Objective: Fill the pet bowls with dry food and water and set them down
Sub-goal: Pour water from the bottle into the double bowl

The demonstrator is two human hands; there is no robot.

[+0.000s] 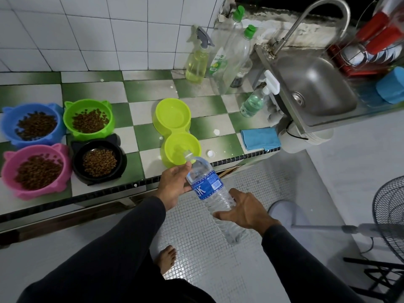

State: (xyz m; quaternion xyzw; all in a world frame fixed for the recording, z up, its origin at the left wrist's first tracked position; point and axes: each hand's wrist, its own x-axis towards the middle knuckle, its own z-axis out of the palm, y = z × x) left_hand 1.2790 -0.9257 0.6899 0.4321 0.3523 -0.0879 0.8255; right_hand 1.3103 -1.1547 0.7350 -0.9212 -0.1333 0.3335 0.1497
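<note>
A clear water bottle (pixel 209 189) with a blue label is tilted, its open mouth over the near cup of the lime double bowl (pixel 175 132). My left hand (pixel 175 184) grips the bottle near its shoulder. My right hand (pixel 242 208) holds its lower body. Water lies in both cups of the double bowl. On the left of the green-and-white counter (pixel 135 136) stand a blue bowl (pixel 31 125), a green bowl (pixel 88 119), a pink bowl (pixel 36 171) and a black bowl (pixel 99 160), each with brown dry food in it. A white bottle cap (pixel 210 153) lies beside the double bowl.
Spray and detergent bottles (pixel 218 55) stand against the tiled wall. A folded blue cloth (pixel 260 138) lies near the counter edge. The steel sink (pixel 310 84) with its tap is at the right, a dish rack (pixel 367 51) behind it. A fan (pixel 389 217) stands on the floor.
</note>
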